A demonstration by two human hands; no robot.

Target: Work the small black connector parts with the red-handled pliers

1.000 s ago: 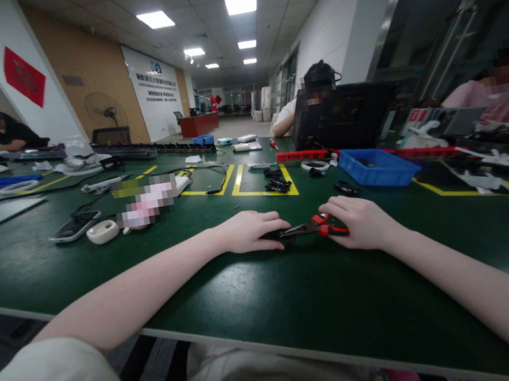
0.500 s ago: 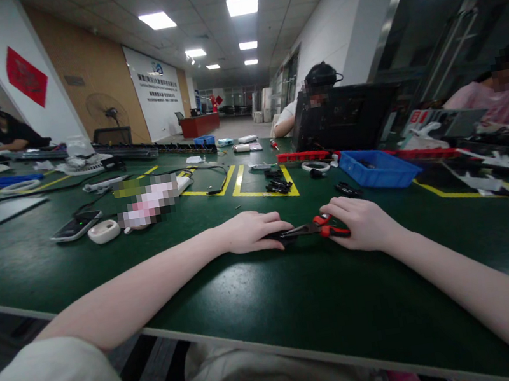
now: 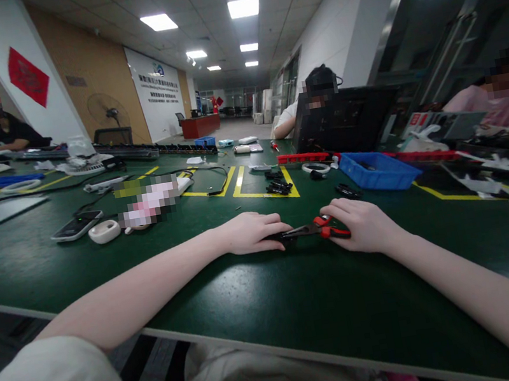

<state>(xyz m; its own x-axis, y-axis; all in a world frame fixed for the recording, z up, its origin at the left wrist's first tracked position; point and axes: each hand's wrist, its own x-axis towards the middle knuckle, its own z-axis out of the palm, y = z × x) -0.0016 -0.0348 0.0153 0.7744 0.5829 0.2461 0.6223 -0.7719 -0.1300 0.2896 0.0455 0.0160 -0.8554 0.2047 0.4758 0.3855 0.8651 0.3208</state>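
Observation:
My right hand [image 3: 361,223] is closed around the red and black handles of a pair of needle-nose pliers [image 3: 308,229]. Their jaws point left and meet a small black part [image 3: 279,237]. That part is pinched between the thumb and fingers of my left hand [image 3: 256,232], which covers much of it, so its exact kind is not clear. Both hands rest low over the green tabletop [image 3: 253,306]. Just behind my right hand lies another black piece [image 3: 347,190]. A small heap of black parts [image 3: 279,185] sits inside a yellow-taped square farther back.
A blue bin [image 3: 380,172] stands beyond my right hand, near a red strip [image 3: 307,156] and a large black panel [image 3: 344,118]. To the left lie a phone-like device [image 3: 77,225], a cream case [image 3: 104,232] and cables. Other people sit around the table.
Almost nothing differs. Both hands, the pliers and the black part keep the same place; the view has shifted very slightly.

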